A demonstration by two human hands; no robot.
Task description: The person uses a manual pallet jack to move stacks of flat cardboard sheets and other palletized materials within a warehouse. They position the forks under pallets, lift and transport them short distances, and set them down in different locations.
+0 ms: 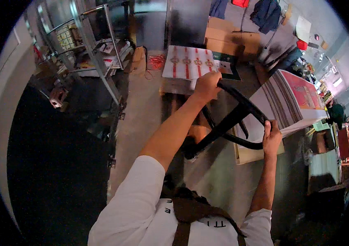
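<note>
Handle (234, 118), one, of the pallet-truck kind: it stands in the middle of the scene, ahead of the person and over the floor (217, 174). It is black, a rounded loop with a thick central shaft slanting down to the near left and one slim curved lever inside the loop. Two hands grip it: the left hand (207, 87) is wrapped round its far left corner, the right hand (272, 137) curled round its right corner with the thumb uppermost. Two stacks of printed sheets show: a low far stack (181, 61), white with four red stripes, each bearing a gold emblem, and a tall right stack (275, 106) with a pinkish-red top, just beside the handle. One metal rack (96, 61) stands far left.
</note>
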